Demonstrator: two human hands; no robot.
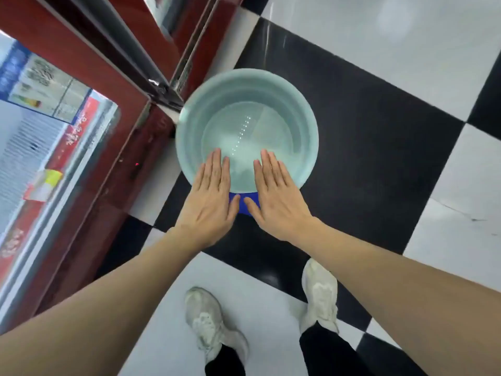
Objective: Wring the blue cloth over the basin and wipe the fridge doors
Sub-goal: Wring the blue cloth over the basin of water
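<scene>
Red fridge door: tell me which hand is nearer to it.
Left. The left hand is held flat over the near rim of the basin, on the side toward the red fridge door; the right hand is flat beside it, farther away.

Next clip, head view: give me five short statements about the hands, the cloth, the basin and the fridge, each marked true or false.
1. The left hand and right hand are flat, with straight fingers. True.
2. The right hand is twisting the blue cloth. False: neither hand grips it; a blue patch shows between the thumbs at the basin's near rim.
3. The basin holds water. True.
4. The basin stands on a white tile. False: it sits mostly on a black tile.
5. The red-framed fridge is on the person's left. True.
</scene>
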